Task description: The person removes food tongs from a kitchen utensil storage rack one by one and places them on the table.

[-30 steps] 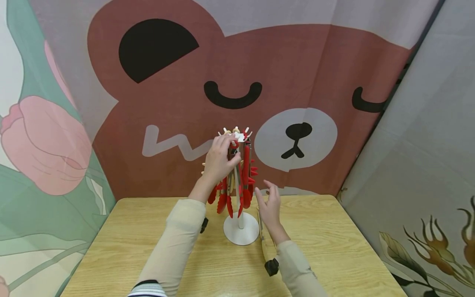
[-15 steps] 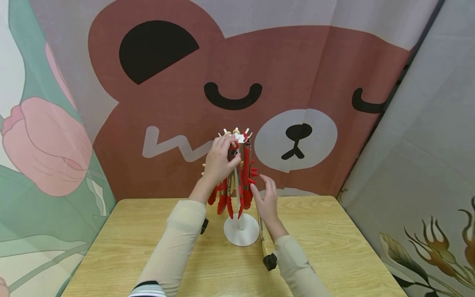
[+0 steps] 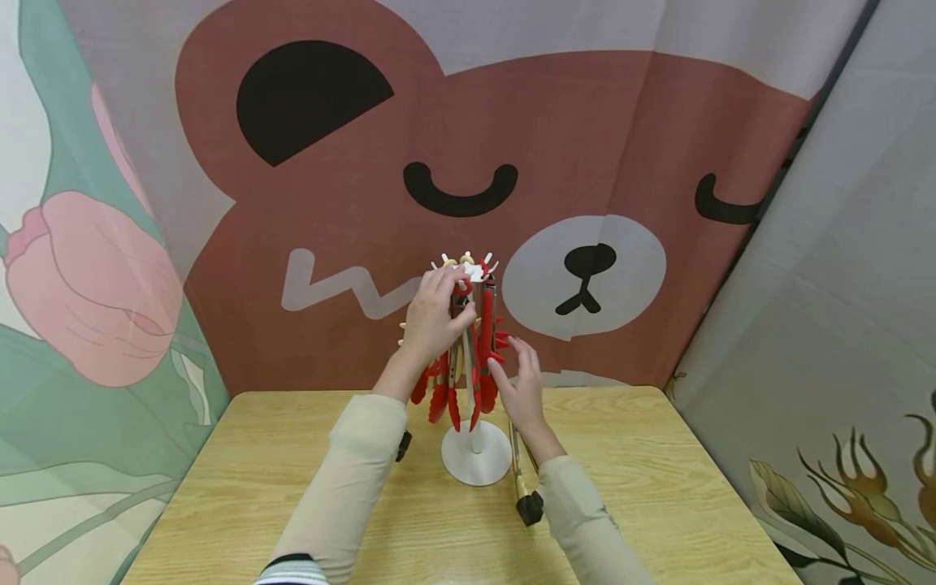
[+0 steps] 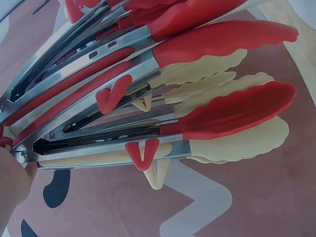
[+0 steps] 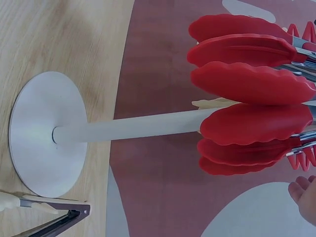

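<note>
A white stand [image 3: 475, 455] with a round base and an upright post carries several tongs with red and cream scalloped tips, hanging tip-down from its hooked top. My left hand [image 3: 431, 317] is at the top of the stand, thumb and fingers around the hinge end of red tongs [image 3: 474, 406]. In the left wrist view, red-tipped tongs [image 4: 232, 116] fan out beside the hand. My right hand [image 3: 522, 390] is at the right of the hanging bunch, fingers extended and thumb apart, fingertips close to the red tongs [image 3: 487, 349] there; nothing is in it.
More tongs with cream tips [image 5: 59, 207] lie on the wooden table [image 3: 241, 487], right of the stand's base and partly hidden by my right arm. Behind the table hangs a curtain [image 3: 314, 219] with a bear print. A small black camera [image 3: 530, 509] is on my right wrist.
My right hand has moved left and slightly up, closer to the hanging red tongs. My left hand stays in place at the top of the stand.
</note>
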